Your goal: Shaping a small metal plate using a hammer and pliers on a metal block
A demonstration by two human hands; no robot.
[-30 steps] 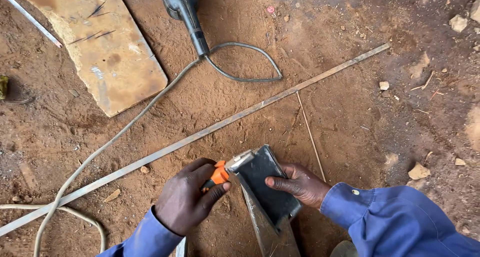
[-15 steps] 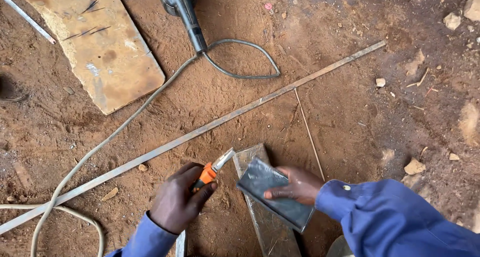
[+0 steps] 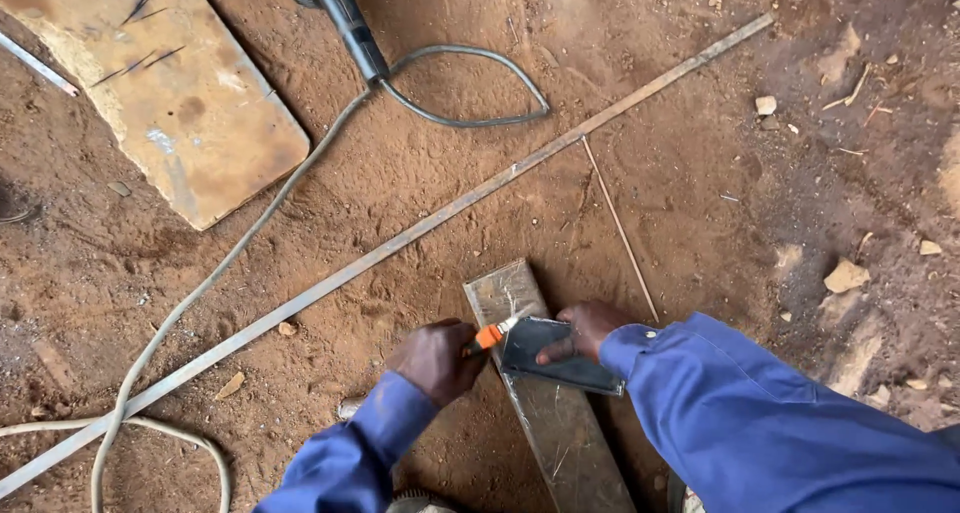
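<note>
The dirt floor (image 3: 700, 203) carries everything here, so the person works bent low over it. A long thin metal bar (image 3: 400, 248) lies slantwise beyond the fingers, and a wooden board (image 3: 170, 103) rests far up to their left. A power tool (image 3: 335, 8) lies well above, its cable (image 3: 470, 118) looping clear of the work. Under the fingers lies a flat metal strip (image 3: 560, 423), flat on the ground so it stays steady. The right hand (image 3: 585, 331) presses spread fingers on a dark metal plate (image 3: 560, 363) laid across the strip, seemingly to pin it. The left hand (image 3: 435, 358) is clenched around an orange-handled tool (image 3: 490, 335), its tip at the plate's edge just beside the right fingers.
</note>
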